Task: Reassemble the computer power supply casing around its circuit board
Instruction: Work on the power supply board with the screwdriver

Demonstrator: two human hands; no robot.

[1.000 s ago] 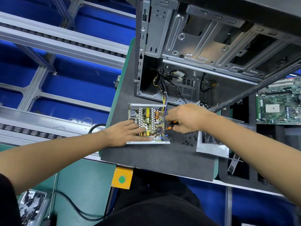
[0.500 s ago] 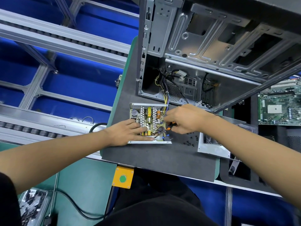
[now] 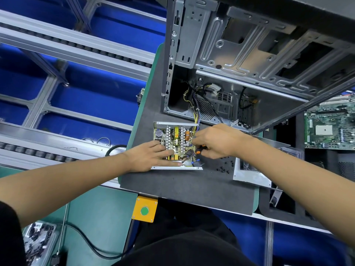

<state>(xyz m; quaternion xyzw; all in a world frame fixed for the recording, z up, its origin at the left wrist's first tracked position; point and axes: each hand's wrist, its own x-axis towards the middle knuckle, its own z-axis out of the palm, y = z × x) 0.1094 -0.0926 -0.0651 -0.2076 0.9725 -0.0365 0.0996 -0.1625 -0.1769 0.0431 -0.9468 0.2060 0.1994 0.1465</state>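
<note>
Working over the open casing (image 3: 177, 167), the person has the board (image 3: 175, 143) sitting inside its lower shell on the dark mat (image 3: 182, 185), just in front of the big computer case (image 3: 240, 73). The left hand (image 3: 151, 157) lies flat on the near left part of the board, fingers straight and relaxed, pressing it down rather than gripping anything. The right hand (image 3: 215, 140) is curled round a screwdriver (image 3: 199, 150) with an orange and black handle, tip angled down toward the board's right side, near the wires (image 3: 195, 131) that run up into the case. I cannot see the tip itself or any screw under it; the fingers hide that spot.

My read is that this is the fastening step: the board is being screwed to the shell while the other hand steadies it. The lid is not on yet. A grey metal panel (image 3: 249, 177) lies to the right on the mat, partly under the right forearm, and may well be the cover, though I cannot be sure. Small black screws (image 3: 223, 167) are scattered between the casing and that panel.

Next, I judge, the remaining board screws want picking from that scatter and driving in, with the wires kept clear of the shell's edge before any cover goes over.
</note>
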